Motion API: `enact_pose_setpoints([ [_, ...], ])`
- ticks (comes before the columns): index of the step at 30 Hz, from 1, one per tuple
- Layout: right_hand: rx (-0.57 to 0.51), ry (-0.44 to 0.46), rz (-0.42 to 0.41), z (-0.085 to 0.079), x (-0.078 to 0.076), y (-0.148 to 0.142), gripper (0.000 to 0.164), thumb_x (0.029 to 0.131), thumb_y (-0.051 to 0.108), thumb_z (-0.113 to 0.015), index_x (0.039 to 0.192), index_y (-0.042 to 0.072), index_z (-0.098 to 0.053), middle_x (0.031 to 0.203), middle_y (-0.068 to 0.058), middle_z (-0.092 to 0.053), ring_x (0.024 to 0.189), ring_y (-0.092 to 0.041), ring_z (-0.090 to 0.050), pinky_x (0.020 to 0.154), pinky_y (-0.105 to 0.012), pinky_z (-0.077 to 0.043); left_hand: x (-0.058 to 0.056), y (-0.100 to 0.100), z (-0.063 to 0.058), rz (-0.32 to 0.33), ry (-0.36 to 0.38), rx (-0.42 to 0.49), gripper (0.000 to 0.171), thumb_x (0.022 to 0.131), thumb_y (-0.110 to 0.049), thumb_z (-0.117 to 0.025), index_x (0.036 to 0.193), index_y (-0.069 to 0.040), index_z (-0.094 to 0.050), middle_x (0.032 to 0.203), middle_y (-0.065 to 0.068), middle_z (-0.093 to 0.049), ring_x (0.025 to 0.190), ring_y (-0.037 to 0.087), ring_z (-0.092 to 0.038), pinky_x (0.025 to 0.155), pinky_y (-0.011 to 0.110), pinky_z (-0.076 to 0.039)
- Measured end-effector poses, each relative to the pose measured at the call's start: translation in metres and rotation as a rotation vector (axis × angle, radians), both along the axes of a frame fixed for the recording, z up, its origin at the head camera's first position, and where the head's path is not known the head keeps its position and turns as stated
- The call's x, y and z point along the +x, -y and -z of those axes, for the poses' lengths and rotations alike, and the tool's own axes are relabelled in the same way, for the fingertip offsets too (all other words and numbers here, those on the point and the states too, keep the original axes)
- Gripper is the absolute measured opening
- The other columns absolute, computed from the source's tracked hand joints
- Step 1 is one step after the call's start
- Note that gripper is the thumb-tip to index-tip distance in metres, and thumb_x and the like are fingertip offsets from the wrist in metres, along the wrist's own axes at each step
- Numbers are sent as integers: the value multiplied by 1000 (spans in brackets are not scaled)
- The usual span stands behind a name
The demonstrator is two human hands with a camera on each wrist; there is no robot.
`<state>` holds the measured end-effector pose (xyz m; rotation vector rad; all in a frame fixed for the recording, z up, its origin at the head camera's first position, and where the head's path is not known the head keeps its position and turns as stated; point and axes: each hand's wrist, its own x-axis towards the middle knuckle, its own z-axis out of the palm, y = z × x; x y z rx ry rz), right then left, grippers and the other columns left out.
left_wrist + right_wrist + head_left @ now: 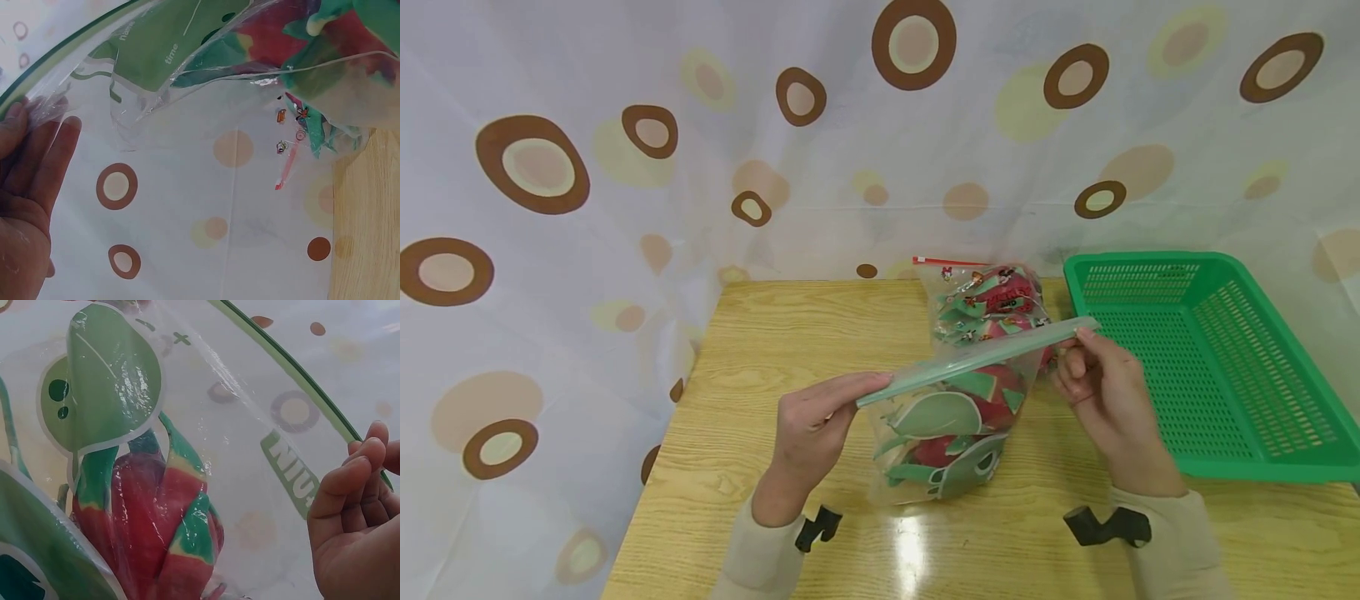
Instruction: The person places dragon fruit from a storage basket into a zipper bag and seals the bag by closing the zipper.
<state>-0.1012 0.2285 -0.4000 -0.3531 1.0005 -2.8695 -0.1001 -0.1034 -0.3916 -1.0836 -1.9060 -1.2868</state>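
Note:
A clear zip bag [938, 417] printed with green shapes hangs between my two hands above the table. Red dragon fruit [147, 500] with green scales shows through its plastic. My left hand [811, 423] pinches the left end of the green zip strip [977, 357] between thumb and fingers. At the strip's other end, my right hand [1108, 396] pinches the corner, its lower fingers curled in. The strip slants up to the right, pulled straight. Behind it lies a second zip bag [981, 304] with a red zip, partly hidden, also filled with red and green fruit.
A green plastic basket [1213, 475] with slotted sides stands on the right of the wooden table [790, 333], close to my right hand. A white curtain [827, 167] with brown circles hangs along the back and left.

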Motion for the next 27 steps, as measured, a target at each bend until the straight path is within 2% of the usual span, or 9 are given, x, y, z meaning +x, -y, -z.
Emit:
enact_pose_setpoints([
  [6, 17, 9, 40, 1, 0, -5, 43, 109, 13, -33, 93, -6, -69, 65, -7, -63, 53, -20, -21, 52, -29, -12, 0, 2, 2, -10, 4, -4, 36, 90, 17, -54, 111, -4, -74, 102, 15, -76, 94, 21, -75, 61, 19, -46],
  [12, 147, 72, 170, -3, 0, -4, 37, 107, 17, -44, 88, -2, -70, 62, -2, -58, 54, -20, -22, 55, -30, -11, 0, 3, 3, -6, 5, 7, 36, 90, 17, -54, 111, -3, -74, 101, 15, -76, 95, 21, -75, 62, 18, -46],
  [15, 155, 112, 212, -5, 0, -3, 36, 106, 18, -46, 86, 1, -70, 61, -1, -56, 56, -19, -22, 56, -30, -12, 0, 4, 2, -10, 6, 15, 35, 90, 17, -54, 110, -2, -75, 101, 16, -76, 95, 21, -75, 69, 16, -54],
  [19, 151, 131, 233, -7, 0, -3, 35, 106, 18, -46, 84, 3, -69, 60, 0, -53, 56, -19, -21, 57, -30, -12, 0, 5, 1, -10, 11, 28, 36, 90, 18, -53, 110, -2, -75, 101, 16, -76, 96, 20, -74, 80, 18, -58],
  [24, 159, 111, 232, -6, 1, -4, 36, 107, 17, -45, 84, 2, -68, 61, 0, -53, 55, -20, -21, 56, -31, -11, 0, 4, 1, 5, 22, 43, 37, 89, 20, -52, 110, -1, -75, 101, 17, -76, 96, 21, -75, 83, 21, -59],
  [27, 171, 104, 228, -6, 1, -4, 35, 106, 18, -46, 86, 2, -68, 62, 0, -55, 56, -20, -22, 57, -32, -13, 0, 5, 2, 2, 39, 47, 36, 89, 19, -53, 110, -2, -75, 101, 17, -76, 96, 20, -74, 80, 19, -58],
])
